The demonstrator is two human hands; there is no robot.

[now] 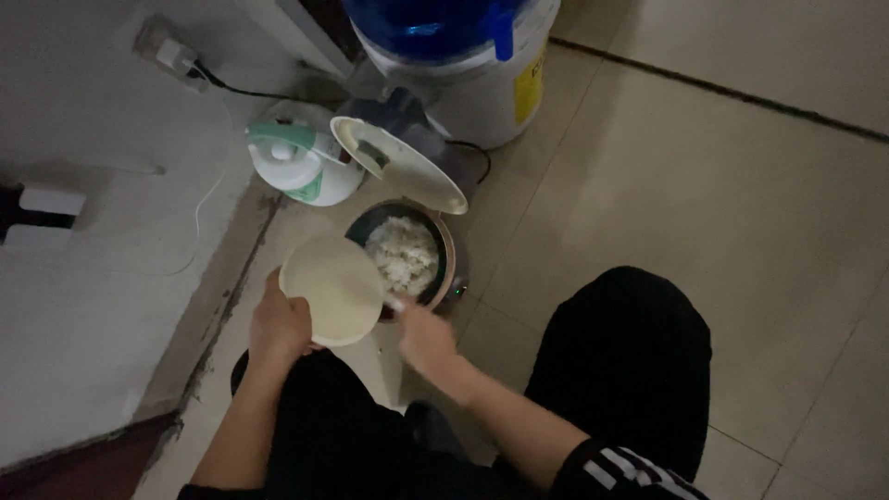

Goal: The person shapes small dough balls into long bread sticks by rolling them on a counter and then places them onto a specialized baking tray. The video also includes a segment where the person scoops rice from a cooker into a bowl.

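Note:
I crouch over a rice cooker (446, 243) on the floor, its lid (400, 165) flipped open at the back. White cooked rice (404, 253) fills the dark inner pot. My left hand (278, 324) holds a pale round plate (333, 289) by its near-left rim, right over the cooker's left edge. My right hand (424, 335) reaches in at the pot's near rim; its fingers look closed on a small light utensil, but blur and dim light hide what it is.
A white kettle with a green top (298, 165) stands left of the cooker. Behind it is a large water dispenser (463, 65) with a blue bottle. A wall with a plugged socket (171, 54) runs along the left. My knees (630, 361) are on pale tiles.

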